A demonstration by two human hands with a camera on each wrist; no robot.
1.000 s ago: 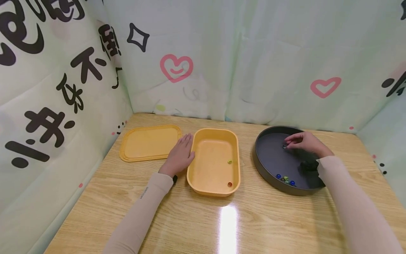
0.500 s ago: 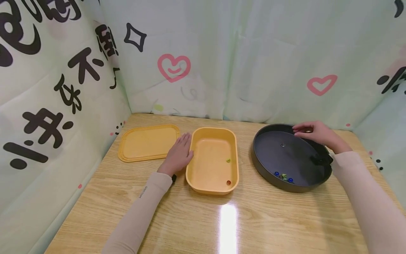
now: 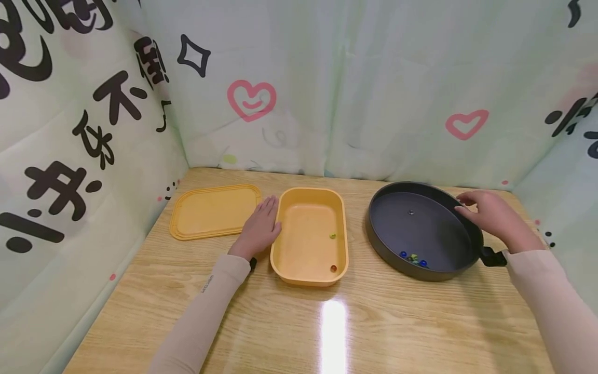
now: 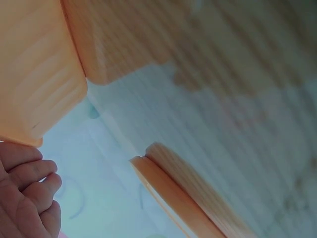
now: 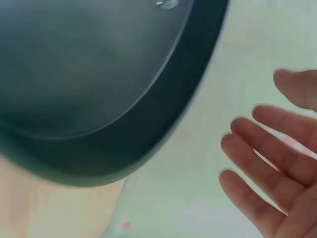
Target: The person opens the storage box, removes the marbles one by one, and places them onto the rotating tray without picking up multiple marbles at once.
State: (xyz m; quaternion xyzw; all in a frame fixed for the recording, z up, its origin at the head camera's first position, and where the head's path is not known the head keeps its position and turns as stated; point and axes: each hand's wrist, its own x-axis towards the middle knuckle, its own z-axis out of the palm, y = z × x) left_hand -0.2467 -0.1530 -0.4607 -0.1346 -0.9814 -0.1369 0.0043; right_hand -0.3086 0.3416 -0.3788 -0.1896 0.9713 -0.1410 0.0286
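My left hand (image 3: 259,228) lies with straight fingers against the left side of a yellow plastic container (image 3: 308,218). Inside that box are a green-yellow marble (image 3: 333,236) and a reddish-brown marble (image 3: 334,268). To the right stands a dark frying pan (image 3: 434,228) with a clear marble (image 3: 411,212) near its middle. Blue marbles (image 3: 423,263) and yellow-green ones (image 3: 413,257) gather at its near edge. By the pan's right rim hovers my right hand (image 3: 497,215); in the right wrist view its fingers (image 5: 262,168) are spread, holding nothing, apart from the pan.
A flat yellow lid (image 3: 215,210) lies on the wooden table (image 3: 261,322) left of the container. The pan's black handle (image 3: 492,257) sticks out beneath the right wrist. Printed curtains (image 3: 299,104) enclose the table at the back and sides.
My right hand has moved from above the clear marble rightward to the pan's rim, its fingers empty. The marble stays in the pan. My left hand keeps its place by the container.
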